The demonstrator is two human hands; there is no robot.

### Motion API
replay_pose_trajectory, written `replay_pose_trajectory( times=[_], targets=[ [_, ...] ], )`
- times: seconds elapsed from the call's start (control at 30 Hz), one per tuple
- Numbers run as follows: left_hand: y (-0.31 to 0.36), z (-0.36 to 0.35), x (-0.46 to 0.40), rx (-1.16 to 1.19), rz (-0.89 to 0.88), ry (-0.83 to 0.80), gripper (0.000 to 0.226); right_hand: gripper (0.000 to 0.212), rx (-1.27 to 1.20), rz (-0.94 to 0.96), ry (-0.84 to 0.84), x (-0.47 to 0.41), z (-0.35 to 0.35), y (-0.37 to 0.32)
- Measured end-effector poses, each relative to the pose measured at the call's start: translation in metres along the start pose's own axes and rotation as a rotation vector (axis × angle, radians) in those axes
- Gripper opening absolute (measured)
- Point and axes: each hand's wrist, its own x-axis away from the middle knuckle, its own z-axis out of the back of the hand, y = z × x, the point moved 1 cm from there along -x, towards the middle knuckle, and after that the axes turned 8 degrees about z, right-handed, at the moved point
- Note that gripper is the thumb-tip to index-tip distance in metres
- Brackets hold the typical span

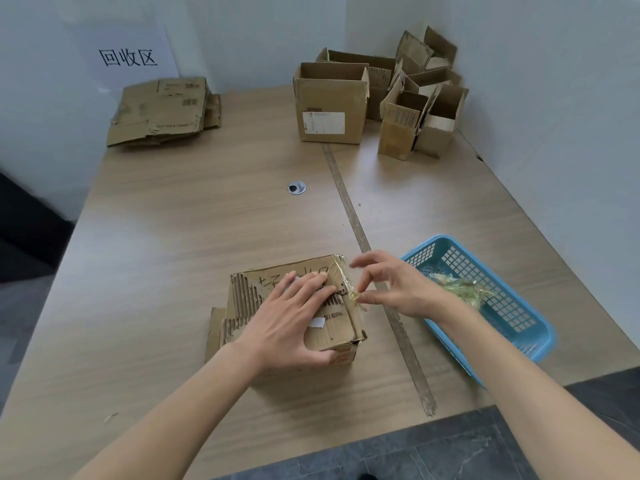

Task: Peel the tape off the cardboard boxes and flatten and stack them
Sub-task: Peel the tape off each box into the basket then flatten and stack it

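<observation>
**Inspector:** State the item under work.

**Assistant:** One worn cardboard box (294,306) on the wooden table (173,237), near its front edge; top face torn down to the corrugation; dark handwriting along the far edge, not legible; a small white sticker and printed bars on the top, too blurred to read.

**Inspector:** Hands?

**Assistant:** Left hand (294,317) lies flat on the box top, fingers straight, thumb over the near edge, pressing; right hand (391,285) pinches an end of clear tape (348,287) at the box's right edge between thumb and forefinger, other fingers spread.

**Inspector:** Surroundings?

**Assistant:** Just right of the box, a blue plastic basket (502,306) holding crumpled clear tape; at the far left, a stack of flattened cardboard (162,110), its print unreadable; on the wall behind it, a white sign (128,57) reading 回收区; at the far right, a cluster of open boxes (381,95), the nearest bearing a white shipping label, text illegible; a round cable grommet (296,187) mid-table.
</observation>
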Motion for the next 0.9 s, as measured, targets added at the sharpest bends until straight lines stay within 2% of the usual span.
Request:
replay_pose_trajectory(
  times=[0.17,0.4,0.63,0.7,0.8,0.9],
  targets=[
    [-0.002,-0.002,-0.003,0.017,0.017,0.006,0.108,0.013,0.071,0.051,-0.08,-0.012,0.005,-0.003],
    [-0.002,-0.002,-0.005,0.035,0.029,0.009,0.107,0.02,0.311,0.072,-0.188,-0.03,0.023,-0.014],
    [0.001,0.002,-0.007,0.037,0.044,0.007,0.105,0.02,0.371,0.083,-0.197,-0.038,0.029,-0.025],
    [0.002,0.001,-0.006,0.044,0.046,0.018,0.104,0.013,0.298,0.075,-0.141,-0.032,0.022,-0.019],
    [0.006,-0.002,-0.004,0.062,0.044,0.041,0.103,0.007,0.002,0.025,-0.074,-0.007,0.012,0.002],
    [0.008,-0.003,-0.005,0.061,0.032,0.053,0.102,0.022,-0.41,-0.086,-0.048,0.022,0.006,0.024]
  ],
)
